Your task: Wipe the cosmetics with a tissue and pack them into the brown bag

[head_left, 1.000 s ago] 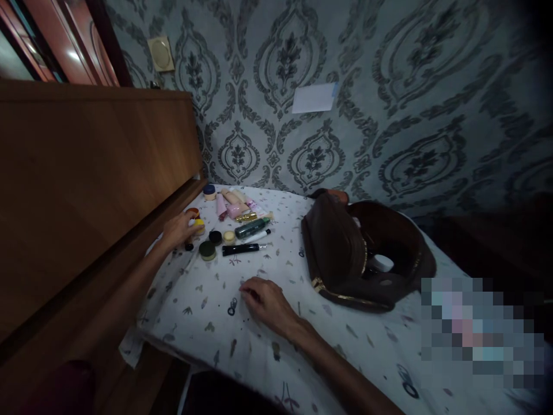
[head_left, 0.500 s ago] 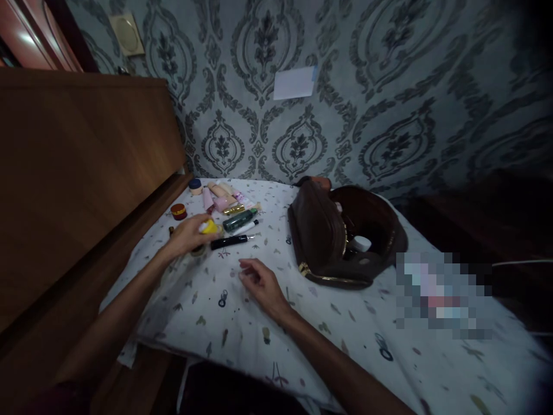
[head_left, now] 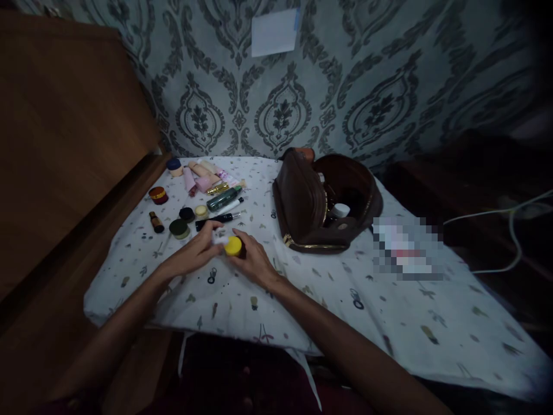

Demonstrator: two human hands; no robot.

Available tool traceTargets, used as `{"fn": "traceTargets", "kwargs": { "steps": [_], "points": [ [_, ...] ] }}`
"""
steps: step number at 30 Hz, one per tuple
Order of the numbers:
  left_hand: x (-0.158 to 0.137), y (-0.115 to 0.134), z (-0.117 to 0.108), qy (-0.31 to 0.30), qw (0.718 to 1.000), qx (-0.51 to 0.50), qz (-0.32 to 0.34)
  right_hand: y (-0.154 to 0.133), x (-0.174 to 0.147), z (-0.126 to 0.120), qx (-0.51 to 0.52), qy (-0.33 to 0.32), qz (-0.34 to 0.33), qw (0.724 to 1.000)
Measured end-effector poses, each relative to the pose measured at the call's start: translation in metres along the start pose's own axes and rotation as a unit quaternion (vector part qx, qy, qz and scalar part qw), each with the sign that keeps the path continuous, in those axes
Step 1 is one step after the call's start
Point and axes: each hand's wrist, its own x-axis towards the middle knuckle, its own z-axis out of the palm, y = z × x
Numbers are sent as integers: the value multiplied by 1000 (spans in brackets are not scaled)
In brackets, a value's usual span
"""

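Note:
A small container with a yellow cap (head_left: 233, 246) and a pale, partly blurred body is held between both hands, just above the cloth. The fingers of my left hand (head_left: 196, 253) are closed on its pale end. My right hand (head_left: 254, 264) grips the yellow end between thumb and fingers. Just behind them lies a black pen-like tube (head_left: 218, 221). Near my left hand stand a dark green-lidded jar (head_left: 179, 229), a small black-lidded jar (head_left: 186, 215) and a cream-coloured jar (head_left: 201, 211). The container's underside is hidden by my fingers.
An open brown bag (head_left: 302, 202) with a white-lidded item (head_left: 341, 210) inside stands to the right. Farther back are a green bottle (head_left: 223, 199), several tubes, a red-brown jar (head_left: 158, 196) and a small dark bottle (head_left: 156, 222). A wooden cabinet (head_left: 78, 115) borders the left.
My left hand has brought the yellow-capped container right and nearer, away from the jars. My right hand, which was empty, now grips it too. The view has tilted down.

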Motion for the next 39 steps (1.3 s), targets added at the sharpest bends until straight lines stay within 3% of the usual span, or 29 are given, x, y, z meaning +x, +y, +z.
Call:
{"fn": "traceTargets", "kwargs": {
  "steps": [3,6,10,13,17,23,30,39],
  "points": [
    [-4,4,1,93,996,-4,-10,-4,-1,-1,20,5,36,999],
    [-4,14,13,150,987,-11,57,-6,0,-2,18,3,41,999],
    [3,23,33,93,979,44,176,-5,3,-2,15,22,-3,1000],
    [12,23,41,57,972,104,202,-4,5,-1,14,24,-2,1000],
    [19,23,45,65,973,136,173,-4,6,-1,-1,19,20,1000],
    [21,20,55,152,969,174,88,-4,6,-2,-20,5,6,1000],
    [13,14,50,183,979,89,-4,-10,4,-3,-39,-19,-3,999],
    [-3,3,50,211,976,19,46,-7,0,0,-31,-11,-20,999]
  ]
}}
